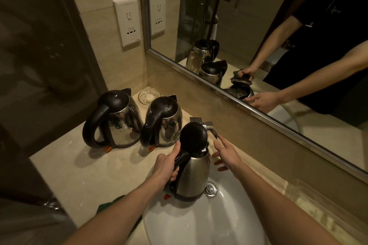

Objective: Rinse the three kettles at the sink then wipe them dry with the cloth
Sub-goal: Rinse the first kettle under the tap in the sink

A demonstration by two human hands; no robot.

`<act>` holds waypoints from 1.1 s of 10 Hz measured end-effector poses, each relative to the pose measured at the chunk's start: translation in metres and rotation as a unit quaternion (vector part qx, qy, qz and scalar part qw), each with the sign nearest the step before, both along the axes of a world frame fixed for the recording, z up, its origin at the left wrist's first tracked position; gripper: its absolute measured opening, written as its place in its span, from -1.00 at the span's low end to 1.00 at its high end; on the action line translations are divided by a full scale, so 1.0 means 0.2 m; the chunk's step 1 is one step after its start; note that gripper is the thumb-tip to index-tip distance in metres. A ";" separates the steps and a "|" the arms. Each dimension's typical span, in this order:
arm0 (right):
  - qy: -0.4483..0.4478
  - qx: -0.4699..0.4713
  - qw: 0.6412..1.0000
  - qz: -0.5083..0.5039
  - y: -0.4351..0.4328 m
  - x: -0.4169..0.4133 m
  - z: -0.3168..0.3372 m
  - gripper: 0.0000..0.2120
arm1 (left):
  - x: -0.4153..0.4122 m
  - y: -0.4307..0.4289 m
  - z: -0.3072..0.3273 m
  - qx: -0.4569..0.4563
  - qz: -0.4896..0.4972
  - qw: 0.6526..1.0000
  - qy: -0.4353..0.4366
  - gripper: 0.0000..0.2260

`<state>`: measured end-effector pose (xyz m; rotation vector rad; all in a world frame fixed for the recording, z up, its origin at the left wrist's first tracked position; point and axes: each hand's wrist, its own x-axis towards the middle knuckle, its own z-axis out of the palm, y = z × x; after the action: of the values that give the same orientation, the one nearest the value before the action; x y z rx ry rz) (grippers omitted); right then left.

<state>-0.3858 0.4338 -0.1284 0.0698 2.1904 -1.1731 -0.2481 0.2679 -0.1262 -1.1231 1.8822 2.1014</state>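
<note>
My left hand [166, 167] grips the black handle of a steel kettle [193, 177], held upright over the white sink [235, 215] with its black lid raised. My right hand [226, 154] is open beside the kettle, its fingers stretched toward the chrome tap [209, 127] just behind the lid. Two more steel kettles with black lids stand shut on the counter to the left: one at the far left [117, 119], one next to it [165, 123]. A green cloth [108, 205] lies on the counter under my left forearm, mostly hidden.
A small glass dish [148, 96] sits in the corner behind the kettles. A wall socket [127, 24] is above them. The mirror [258, 36] runs along the back of the beige counter [75, 165]. A clear tray [318, 201] lies at the right.
</note>
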 end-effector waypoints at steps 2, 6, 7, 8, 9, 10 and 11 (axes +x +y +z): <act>0.000 0.002 1.000 -0.005 0.00 0.00 0.00 -0.48 | 0.00 0.00 0.01 -0.002 0.000 1.000 -0.002 -0.39; 0.002 0.004 1.000 -0.003 0.00 0.00 -0.01 -0.48 | 0.00 0.00 0.01 -0.006 -0.001 1.000 -0.006 -0.39; 0.001 0.001 1.000 -0.005 -0.01 0.00 -0.01 -0.49 | 0.00 0.00 0.01 -0.005 -0.002 1.000 -0.005 -0.39; 0.003 0.002 1.000 -0.005 -0.01 0.00 0.00 -0.49 | 0.00 0.00 0.01 -0.006 -0.001 1.000 -0.003 -0.39; 0.004 0.004 1.000 -0.004 -0.01 0.00 0.00 -0.49 | 0.00 0.00 0.01 -0.005 0.002 1.000 -0.001 -0.41; 0.004 0.004 1.000 -0.003 -0.01 0.00 0.00 -0.48 | 0.00 0.00 0.01 -0.005 0.003 1.000 0.002 -0.41; 0.006 0.003 1.000 -0.003 -0.01 0.00 -0.01 -0.48 | 0.00 0.00 0.01 -0.004 0.001 1.000 0.003 -0.41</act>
<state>-0.3860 0.4325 -0.1295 0.0724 2.2052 -1.1739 -0.2475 0.2671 -0.1248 -1.1229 1.8935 2.1035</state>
